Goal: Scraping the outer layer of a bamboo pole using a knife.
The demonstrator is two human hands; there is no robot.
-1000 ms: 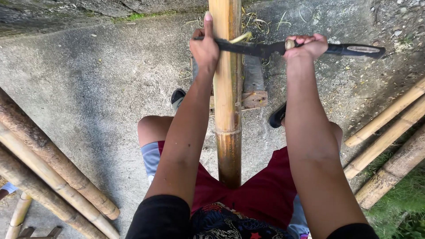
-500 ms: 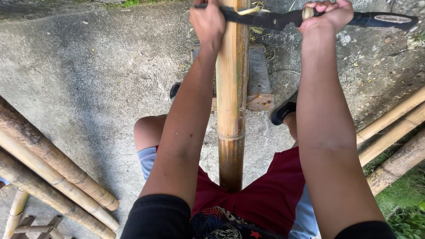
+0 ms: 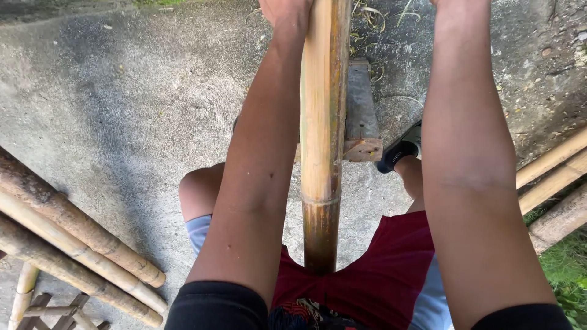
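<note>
Seated person, head view looking down over both outstretched arms. A long bamboo pole (image 3: 323, 153) runs up the middle of the frame, near end resting against the lap at the red shorts (image 3: 379, 275), far end passing out of view at the top edge. It lies over a grey wooden block (image 3: 361, 110) set on the concrete ground (image 3: 122, 122).

Left hand (image 3: 287, 15): only the lower part shows at the top edge, just beside the pole on its left and touching it. Fingers are cut off by the frame; cannot tell whether it is clenched or what it grasps.

Right hand (image 3: 455, 5): almost wholly out of frame, only the wrist end visible. Grip state cannot be told.

A foot in a black sandal (image 3: 400, 153) rests right of the block. Loose bamboo poles (image 3: 73, 244) lie stacked at lower left; more poles (image 3: 553, 183) at right edge, beside grass (image 3: 565, 275).
</note>
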